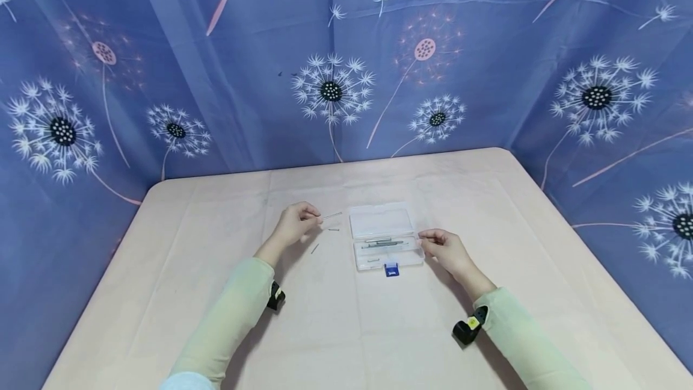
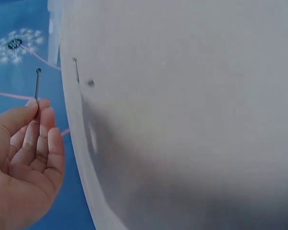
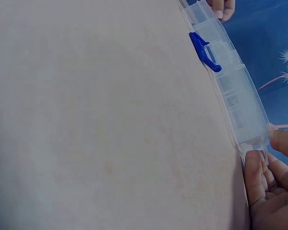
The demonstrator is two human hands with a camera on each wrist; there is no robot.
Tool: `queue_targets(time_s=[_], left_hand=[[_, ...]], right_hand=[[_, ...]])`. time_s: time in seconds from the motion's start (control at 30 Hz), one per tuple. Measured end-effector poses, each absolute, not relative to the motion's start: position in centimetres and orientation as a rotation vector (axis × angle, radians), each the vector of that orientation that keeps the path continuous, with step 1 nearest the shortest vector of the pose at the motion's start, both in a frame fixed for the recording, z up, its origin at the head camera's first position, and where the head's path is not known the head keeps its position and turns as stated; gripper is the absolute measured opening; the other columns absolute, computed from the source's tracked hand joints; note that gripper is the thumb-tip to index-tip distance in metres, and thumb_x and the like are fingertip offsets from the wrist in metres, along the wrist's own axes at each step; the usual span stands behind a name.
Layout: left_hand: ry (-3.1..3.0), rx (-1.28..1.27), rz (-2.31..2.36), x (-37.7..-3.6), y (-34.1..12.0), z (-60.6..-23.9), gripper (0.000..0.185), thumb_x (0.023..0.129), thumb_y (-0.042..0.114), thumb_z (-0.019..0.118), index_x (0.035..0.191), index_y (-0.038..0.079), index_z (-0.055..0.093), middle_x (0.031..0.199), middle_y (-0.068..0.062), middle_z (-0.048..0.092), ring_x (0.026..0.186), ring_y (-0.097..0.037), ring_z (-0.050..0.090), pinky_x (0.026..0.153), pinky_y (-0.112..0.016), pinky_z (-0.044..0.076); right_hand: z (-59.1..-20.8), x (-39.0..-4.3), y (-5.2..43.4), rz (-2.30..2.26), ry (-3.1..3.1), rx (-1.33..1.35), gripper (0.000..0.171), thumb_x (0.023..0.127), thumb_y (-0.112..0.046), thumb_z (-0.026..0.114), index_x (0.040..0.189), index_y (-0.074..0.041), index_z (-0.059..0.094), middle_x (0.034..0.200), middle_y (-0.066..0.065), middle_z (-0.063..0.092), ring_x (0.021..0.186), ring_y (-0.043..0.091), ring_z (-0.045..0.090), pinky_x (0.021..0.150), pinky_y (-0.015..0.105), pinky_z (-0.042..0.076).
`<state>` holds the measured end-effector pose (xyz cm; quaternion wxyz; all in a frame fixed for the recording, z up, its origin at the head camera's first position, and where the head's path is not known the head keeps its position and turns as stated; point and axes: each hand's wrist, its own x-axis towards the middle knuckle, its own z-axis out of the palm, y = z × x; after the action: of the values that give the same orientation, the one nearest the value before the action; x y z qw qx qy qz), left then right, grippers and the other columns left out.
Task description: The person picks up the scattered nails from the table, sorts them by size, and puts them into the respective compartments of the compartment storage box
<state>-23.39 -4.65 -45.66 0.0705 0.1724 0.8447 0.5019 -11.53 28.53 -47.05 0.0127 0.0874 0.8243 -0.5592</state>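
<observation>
My left hand (image 1: 292, 224) pinches a thin metal nail (image 1: 332, 215) between thumb and fingertips, left of a clear plastic box (image 1: 364, 266). In the left wrist view the nail (image 2: 37, 85) points up, its head at the free end. The box lies with its lid (image 1: 381, 219) folded back and a blue latch (image 1: 391, 269) at its front. Several long nails (image 1: 383, 244) lie inside, with a shorter one (image 1: 373, 260) near the front left. At the box's right end, my right hand (image 1: 446, 251) grips the edge, thumb on the rim (image 3: 268, 128) in the right wrist view.
Two loose nails lie on the pale tablecloth (image 1: 314, 330) below my left hand: one short nail (image 1: 334, 230) near the fingertips, another (image 1: 314, 249) closer to me. A blue dandelion-print curtain (image 1: 260, 107) rises behind the table and along both sides.
</observation>
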Motion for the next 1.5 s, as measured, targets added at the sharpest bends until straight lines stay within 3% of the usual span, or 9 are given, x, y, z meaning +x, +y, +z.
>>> queue_targets(time_s=[0.37,0.53,0.77,1.03,1.5], left_hand=[[2.331,0.415,1.669,-22.0,-2.3,-44.9,0.017,0.083,-0.001,0.063,0.099,-0.008,0.063,0.092,-0.02,0.07,0.077,-0.013,0.067,0.074,-0.026,0.056],[2.282,0.405,1.673,-21.6,-1.0,-44.6,0.019,0.083,-0.002,0.062,0.101,-0.009,0.063,0.095,-0.022,0.07,0.08,-0.019,0.068,0.078,-0.033,0.057],[2.282,0.401,1.63,-21.1,0.8,-44.6,0.018,0.081,-0.001,0.065,0.098,-0.007,0.066,0.094,-0.021,0.07,0.078,-0.018,0.068,0.073,-0.029,0.057],[2.288,0.463,1.546,-20.4,2.7,-44.6,0.015,0.08,0.001,0.066,0.095,-0.003,0.067,0.092,-0.017,0.071,0.077,-0.015,0.068,0.072,-0.026,0.056],[2.283,0.614,1.471,-19.9,5.4,-44.7,0.013,0.082,0.001,0.066,0.093,-0.004,0.067,0.087,-0.018,0.071,0.073,-0.019,0.068,0.065,-0.022,0.055]], right_hand=[[-47.1,-11.5,28.6,-1.715,2.586,0.276,0.033,0.091,-0.007,0.058,0.117,0.012,0.057,0.084,-0.001,0.063,0.066,0.002,0.051,0.056,0.016,0.044],[-47.1,-11.6,28.6,-1.727,2.586,0.27,0.032,0.091,-0.007,0.059,0.116,0.012,0.057,0.083,-0.001,0.063,0.065,0.002,0.051,0.055,0.016,0.043],[-47.2,-11.7,28.6,-1.72,2.587,0.278,0.031,0.091,-0.007,0.059,0.116,0.011,0.058,0.08,-0.004,0.061,0.065,0.002,0.051,0.055,0.016,0.043],[-46.2,-11.4,28.2,-1.75,2.559,0.268,0.032,0.091,-0.004,0.058,0.117,0.016,0.055,0.089,0.008,0.066,0.065,0.002,0.052,0.056,0.015,0.045],[-47.2,-11.7,28.5,-1.799,2.547,0.258,0.031,0.09,-0.002,0.057,0.115,0.016,0.055,0.09,0.008,0.067,0.067,-0.002,0.054,0.062,0.013,0.048]])
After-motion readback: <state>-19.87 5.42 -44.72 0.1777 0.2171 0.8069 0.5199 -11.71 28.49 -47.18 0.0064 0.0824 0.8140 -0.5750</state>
